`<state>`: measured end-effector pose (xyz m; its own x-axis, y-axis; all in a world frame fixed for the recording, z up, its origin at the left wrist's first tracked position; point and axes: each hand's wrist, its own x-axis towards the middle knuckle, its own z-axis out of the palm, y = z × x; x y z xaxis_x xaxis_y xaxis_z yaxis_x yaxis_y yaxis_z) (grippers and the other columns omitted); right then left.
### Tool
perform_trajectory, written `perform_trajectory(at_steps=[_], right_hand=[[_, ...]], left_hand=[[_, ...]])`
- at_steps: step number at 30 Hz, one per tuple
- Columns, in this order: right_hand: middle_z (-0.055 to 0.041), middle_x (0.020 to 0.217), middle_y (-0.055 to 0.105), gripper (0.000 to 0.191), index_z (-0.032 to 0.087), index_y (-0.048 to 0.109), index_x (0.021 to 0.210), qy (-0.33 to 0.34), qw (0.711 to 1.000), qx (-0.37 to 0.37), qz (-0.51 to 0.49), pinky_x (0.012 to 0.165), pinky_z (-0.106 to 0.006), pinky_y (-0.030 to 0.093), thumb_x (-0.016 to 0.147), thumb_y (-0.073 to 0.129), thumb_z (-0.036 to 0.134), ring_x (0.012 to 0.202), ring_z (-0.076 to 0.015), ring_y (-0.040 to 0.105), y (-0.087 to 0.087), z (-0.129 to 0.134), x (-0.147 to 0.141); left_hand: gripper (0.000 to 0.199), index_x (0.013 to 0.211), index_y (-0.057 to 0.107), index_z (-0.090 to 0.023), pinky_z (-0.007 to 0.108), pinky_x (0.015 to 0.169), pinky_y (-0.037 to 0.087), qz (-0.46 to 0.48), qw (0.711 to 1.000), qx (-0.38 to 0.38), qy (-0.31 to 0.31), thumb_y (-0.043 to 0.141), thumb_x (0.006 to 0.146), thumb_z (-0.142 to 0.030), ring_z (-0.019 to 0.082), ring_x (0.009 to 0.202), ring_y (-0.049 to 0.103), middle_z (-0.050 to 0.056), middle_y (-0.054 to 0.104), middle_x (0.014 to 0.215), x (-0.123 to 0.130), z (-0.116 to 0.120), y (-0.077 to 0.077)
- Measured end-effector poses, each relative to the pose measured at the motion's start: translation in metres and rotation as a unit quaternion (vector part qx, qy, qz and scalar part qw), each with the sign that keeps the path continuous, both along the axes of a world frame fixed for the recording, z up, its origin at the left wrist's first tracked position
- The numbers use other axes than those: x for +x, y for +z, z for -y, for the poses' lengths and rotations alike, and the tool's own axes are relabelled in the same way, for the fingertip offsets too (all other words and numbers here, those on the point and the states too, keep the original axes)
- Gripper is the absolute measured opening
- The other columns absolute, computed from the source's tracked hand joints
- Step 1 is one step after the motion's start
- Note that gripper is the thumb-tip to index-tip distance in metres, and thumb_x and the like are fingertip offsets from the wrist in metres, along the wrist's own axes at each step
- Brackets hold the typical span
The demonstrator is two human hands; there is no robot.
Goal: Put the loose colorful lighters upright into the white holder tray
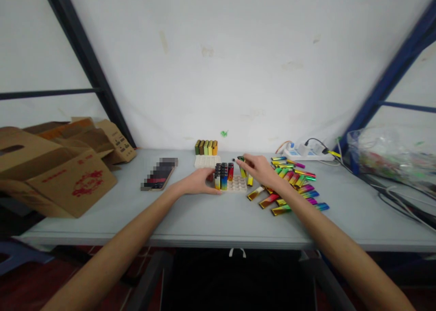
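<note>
A white tray with round holes (240, 183) lies mid-table. Several lighters (224, 179) with black tops and shiny coloured bodies stand upright in its left part. Around the tray's left end curves my left hand (199, 181), thumb at the front and fingers behind, against the lighters. Above the tray's right side, my right hand (259, 166) pinches a green and yellow lighter (243, 170); its far end is partly hidden by the fingers. Just below that hand is a yellow lighter (250, 181). To the right, many metallic coloured lighters (296, 179) lie in a loose pile, partly behind my right forearm.
Behind the tray sits another white tray (207, 161), with a block of upright lighters (206, 147) by the wall. A phone (159, 174) and cardboard boxes (75, 179) are at left. At right are a power strip (303, 152), cables and a plastic bag (384, 152).
</note>
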<state>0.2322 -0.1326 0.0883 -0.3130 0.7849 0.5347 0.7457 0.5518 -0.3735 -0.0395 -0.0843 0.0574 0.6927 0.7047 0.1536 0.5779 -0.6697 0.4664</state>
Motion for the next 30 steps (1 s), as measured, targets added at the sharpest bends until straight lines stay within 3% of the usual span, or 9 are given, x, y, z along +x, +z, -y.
perform_trajectory(at_steps=[6,9,13,18,23,26,30], right_hand=[[0.0017,0.06,0.059,0.039,0.017,0.061,0.076,0.093,0.989,-0.097,0.055,0.06,-0.025,0.031,0.103,0.055,0.045,0.055,-0.0112,0.048,-0.006,0.001,-0.006],[0.0019,0.061,0.058,0.038,0.017,0.064,0.075,0.093,0.987,-0.103,0.085,0.06,-0.025,0.031,0.102,0.056,0.042,0.054,-0.011,0.046,-0.008,0.0,-0.006],[-0.0005,0.07,0.063,0.032,0.018,0.067,0.088,0.098,0.985,-0.104,0.094,0.064,-0.026,0.036,0.104,0.054,0.042,0.061,-0.0136,0.053,-0.01,-0.001,-0.01],[-0.0043,0.071,0.064,0.036,0.018,0.069,0.082,0.01,0.986,-0.092,0.138,0.064,-0.027,0.036,0.102,0.057,0.045,0.063,-0.016,0.055,-0.015,-0.002,-0.019],[-0.003,0.07,0.066,0.047,0.018,0.071,0.082,0.062,0.983,-0.107,0.134,0.063,-0.026,0.036,0.104,0.049,0.054,0.06,-0.0144,0.054,-0.011,-0.009,-0.001],[-0.0079,0.085,0.073,0.048,0.016,0.073,0.094,0.008,0.989,-0.072,0.126,0.075,-0.027,0.043,0.108,0.04,0.048,0.074,-0.0176,0.063,-0.012,-0.021,0.025],[-0.0172,0.12,0.072,0.037,0.013,0.071,0.118,-0.031,0.989,-0.026,0.145,0.1,-0.036,0.046,0.107,0.044,0.034,0.108,-0.025,0.067,-0.025,-0.039,0.051]], left_hand=[[0.07,0.109,0.068,-0.018,0.034,0.073,0.051,0.025,1.0,-0.013,-0.012,0.08,0.063,-0.07,0.026,0.084,0.066,0.007,0.072,0.096,-0.002,-0.003,-0.004],[0.07,0.107,0.069,-0.018,0.034,0.074,0.051,0.025,0.999,-0.019,-0.009,0.081,0.062,-0.07,0.027,0.085,0.066,0.008,0.072,0.096,-0.002,-0.004,-0.005],[0.07,0.108,0.069,-0.018,0.034,0.074,0.052,0.028,0.999,-0.03,-0.01,0.081,0.062,-0.07,0.027,0.084,0.066,0.008,0.072,0.097,-0.003,-0.004,-0.005],[0.07,0.106,0.068,-0.017,0.035,0.074,0.052,0.026,1.0,-0.017,-0.001,0.081,0.062,-0.07,0.027,0.084,0.066,0.009,0.072,0.097,-0.003,-0.003,-0.005],[0.072,0.109,0.067,-0.016,0.036,0.075,0.051,0.018,1.0,-0.021,0.0,0.08,0.064,-0.07,0.027,0.085,0.066,0.009,0.072,0.101,-0.002,-0.001,-0.003],[0.07,0.105,0.066,-0.016,0.035,0.073,0.05,-0.003,1.0,-0.013,0.002,0.079,0.064,-0.072,0.027,0.085,0.065,0.009,0.071,0.098,-0.003,-0.003,-0.002],[0.067,0.098,0.063,-0.018,0.034,0.069,0.049,-0.019,1.0,0.002,0.008,0.078,0.065,-0.074,0.027,0.084,0.065,0.008,0.07,0.096,-0.004,-0.005,-0.002]])
